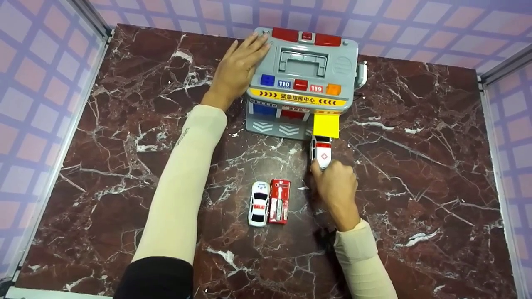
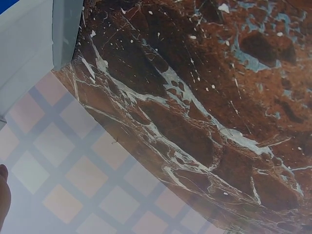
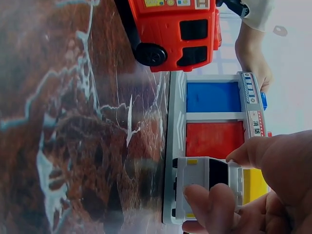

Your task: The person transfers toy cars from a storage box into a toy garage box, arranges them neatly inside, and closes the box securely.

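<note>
A toy emergency station with a grey top stands toward the back of the table. My left hand rests on its upper left edge, fingers extended. In front of its right bay, my right hand grips a white toy ambulance by its rear end. The ambulance's other end meets the yellow door; whether it reaches under the door is hidden. In the right wrist view, thumb and fingers wrap the ambulance, beside the shut red door and blue door.
A white toy police car and a red toy fire truck lie side by side in front of the station. Checkered walls border the marble-patterned table. A grey-white handle part juts from the station's right side.
</note>
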{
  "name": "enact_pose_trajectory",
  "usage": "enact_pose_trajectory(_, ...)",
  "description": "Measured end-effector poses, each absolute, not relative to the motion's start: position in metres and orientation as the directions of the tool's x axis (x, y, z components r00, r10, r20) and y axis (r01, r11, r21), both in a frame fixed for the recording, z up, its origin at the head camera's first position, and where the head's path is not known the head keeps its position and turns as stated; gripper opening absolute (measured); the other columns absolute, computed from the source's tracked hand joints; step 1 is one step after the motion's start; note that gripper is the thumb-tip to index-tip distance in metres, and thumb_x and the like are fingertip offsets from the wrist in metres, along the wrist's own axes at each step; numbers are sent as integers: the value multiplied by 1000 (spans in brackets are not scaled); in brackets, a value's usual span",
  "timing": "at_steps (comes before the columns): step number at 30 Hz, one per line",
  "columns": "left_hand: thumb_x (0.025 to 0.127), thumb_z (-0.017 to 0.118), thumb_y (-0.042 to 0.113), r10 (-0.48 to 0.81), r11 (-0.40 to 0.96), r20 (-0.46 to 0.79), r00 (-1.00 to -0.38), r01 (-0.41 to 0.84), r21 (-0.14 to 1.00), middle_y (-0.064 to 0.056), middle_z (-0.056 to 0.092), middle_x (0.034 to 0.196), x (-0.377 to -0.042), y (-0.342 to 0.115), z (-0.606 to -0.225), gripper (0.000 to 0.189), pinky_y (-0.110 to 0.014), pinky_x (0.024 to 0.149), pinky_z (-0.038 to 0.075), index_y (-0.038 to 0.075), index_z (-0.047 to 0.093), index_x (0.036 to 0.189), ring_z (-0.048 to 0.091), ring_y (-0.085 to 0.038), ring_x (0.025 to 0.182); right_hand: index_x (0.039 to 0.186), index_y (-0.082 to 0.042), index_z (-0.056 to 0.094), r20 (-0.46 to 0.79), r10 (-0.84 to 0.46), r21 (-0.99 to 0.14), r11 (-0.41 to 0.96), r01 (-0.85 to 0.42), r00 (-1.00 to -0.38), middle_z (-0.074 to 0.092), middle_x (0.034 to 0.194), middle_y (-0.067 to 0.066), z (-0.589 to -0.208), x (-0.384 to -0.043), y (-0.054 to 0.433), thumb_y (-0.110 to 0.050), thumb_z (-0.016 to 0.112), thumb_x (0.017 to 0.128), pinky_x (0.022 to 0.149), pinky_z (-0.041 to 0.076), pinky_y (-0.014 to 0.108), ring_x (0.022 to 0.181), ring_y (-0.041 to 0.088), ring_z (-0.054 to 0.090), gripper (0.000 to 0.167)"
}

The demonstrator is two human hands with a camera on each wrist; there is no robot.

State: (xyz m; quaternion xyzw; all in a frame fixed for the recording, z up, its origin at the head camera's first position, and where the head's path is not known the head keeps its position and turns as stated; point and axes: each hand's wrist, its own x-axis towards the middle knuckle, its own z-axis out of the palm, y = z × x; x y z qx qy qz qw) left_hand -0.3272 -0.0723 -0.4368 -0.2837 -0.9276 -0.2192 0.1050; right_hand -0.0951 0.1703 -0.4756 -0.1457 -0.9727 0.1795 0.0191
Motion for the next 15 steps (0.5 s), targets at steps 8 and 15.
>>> enact_pose_trajectory(8,110,33,30,476,739,324,-818,571,356,9,31,161,-327,-72,-436,42,-37,126,7,21,44,150,22,-13,152,70,7,66,25,277,-352,902,251,-960,66,70,35,-478,-100,171,-41,65,92,55,54,62,65,51,66,53)
enact_pose_trajectory(15,110,30,32,482,752,288,-827,560,349,9,28,162,-327,-72,-436,44,-36,126,5,21,41,151,19,-13,153,72,9,67,32,271,-343,907,244,-962,65,73,38,-482,-104,169,-43,64,92,55,55,62,66,53,66,56)
